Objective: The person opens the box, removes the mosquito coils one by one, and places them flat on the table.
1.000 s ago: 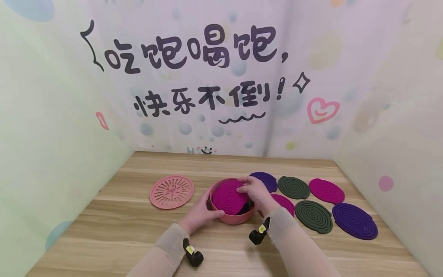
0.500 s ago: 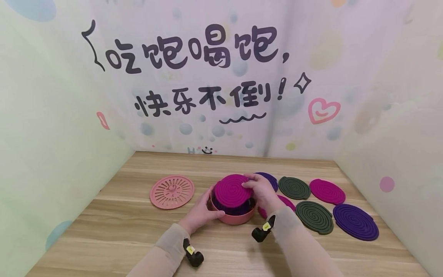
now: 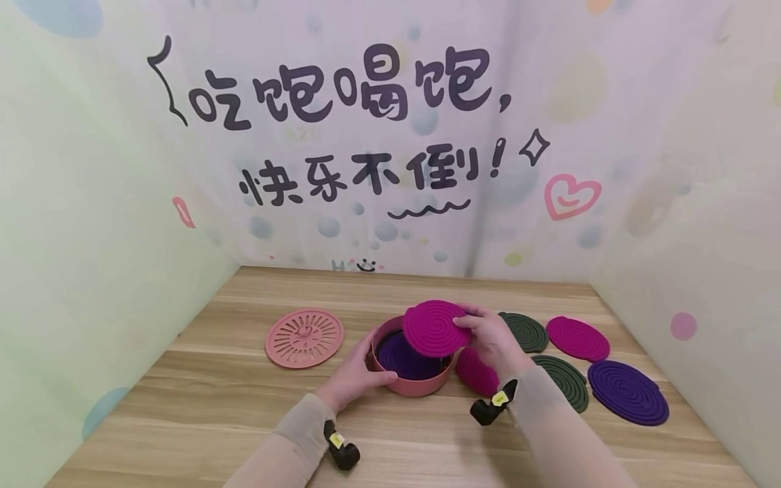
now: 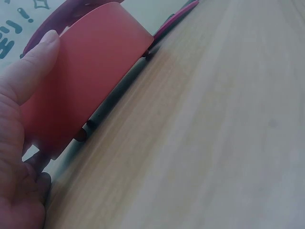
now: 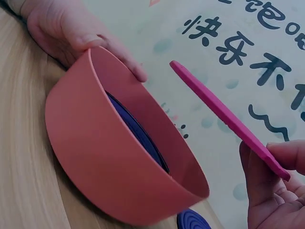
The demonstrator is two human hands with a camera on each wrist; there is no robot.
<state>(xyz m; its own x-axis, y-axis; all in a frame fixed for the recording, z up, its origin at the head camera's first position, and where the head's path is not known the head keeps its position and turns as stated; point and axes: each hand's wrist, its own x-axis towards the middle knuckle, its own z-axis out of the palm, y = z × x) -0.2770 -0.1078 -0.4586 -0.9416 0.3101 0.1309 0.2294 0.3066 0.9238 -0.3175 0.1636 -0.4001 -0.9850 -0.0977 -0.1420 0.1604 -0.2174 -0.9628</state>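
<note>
My right hand (image 3: 495, 337) pinches a magenta mosquito coil (image 3: 434, 329) by its right edge, thumb on top and fingers below. In the right wrist view this coil (image 5: 224, 114) is seen nearly edge-on, clear of the box rim. My left hand (image 3: 354, 373) grips the left side of a round pink box (image 3: 416, 388), its thumb over the rim. The box wall (image 4: 90, 71) fills much of the left wrist view. Inside the box lies a purple coil (image 3: 403, 356), partly covered by the raised magenta one in the head view.
A pink slotted lid (image 3: 305, 341) lies left of the box. To the right are green coils (image 3: 525, 331), a magenta coil (image 3: 578, 339) and a purple coil (image 3: 628, 392). Another magenta coil (image 3: 474, 371) lies beside the box, partly behind my right hand. Printed cloth walls enclose the table.
My right hand has lifted the magenta coil up out of the box and moved it to the right, uncovering the purple coil inside. My left hand stays on the box.
</note>
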